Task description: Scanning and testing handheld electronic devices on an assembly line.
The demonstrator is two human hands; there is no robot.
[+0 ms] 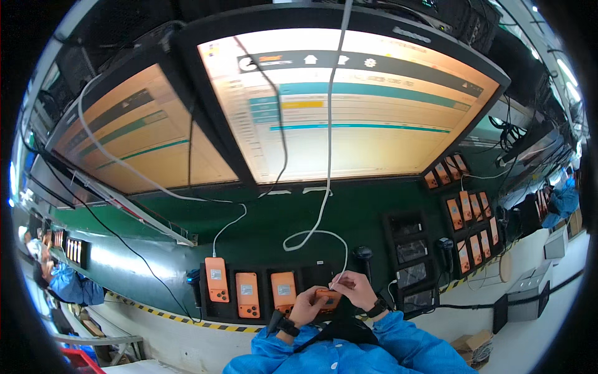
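In front of my body, my left hand is closed around an orange phone, thumb across its side. My right hand pinches the end of a white cable at the phone's far edge; fingers hide whether the plug is in. To the left lie three more orange phones with pale labels on their backs: one beside my left hand, a middle one, and a leftmost one with another white cable at its top end.
Two large monitors stand at the back, with cables hanging before them. Handheld scanners stand on the green bench. Black trays with several phones are at right. Striped tape marks the near edge. Blue-sleeved people work at both sides.
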